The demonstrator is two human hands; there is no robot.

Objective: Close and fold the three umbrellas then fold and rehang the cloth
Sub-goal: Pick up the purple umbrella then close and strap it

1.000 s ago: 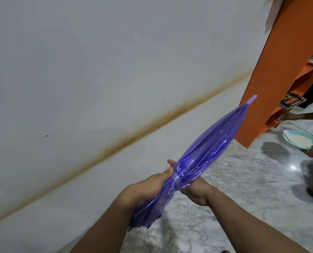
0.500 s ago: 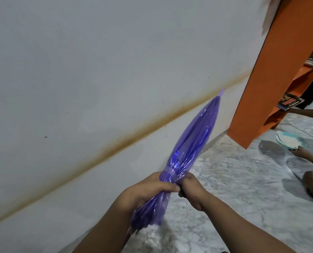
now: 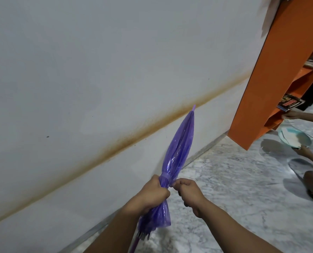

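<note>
A closed, translucent purple umbrella [image 3: 179,148] points up and away, its tip near the stained wall. A purple strap [image 3: 165,177] binds the canopy at its waist. My left hand [image 3: 153,193] grips the gathered canopy just below the strap. My right hand [image 3: 187,189] is beside it on the right, its curled fingers pinching the strap's end. The canopy's loose skirt and the purple shaft hang below my left wrist. No other umbrella and no cloth is in view.
A white wall [image 3: 97,70] with a brown stain line fills the left. An orange shelf unit [image 3: 272,75] with magazines stands at the right. On the marble floor [image 3: 234,189] another person's hands hold a pale plate [image 3: 294,138].
The umbrella has swung from pointing right towards the shelf to nearly upright against the wall. My right hand has come off the canopy's underside and now pinches the strap.
</note>
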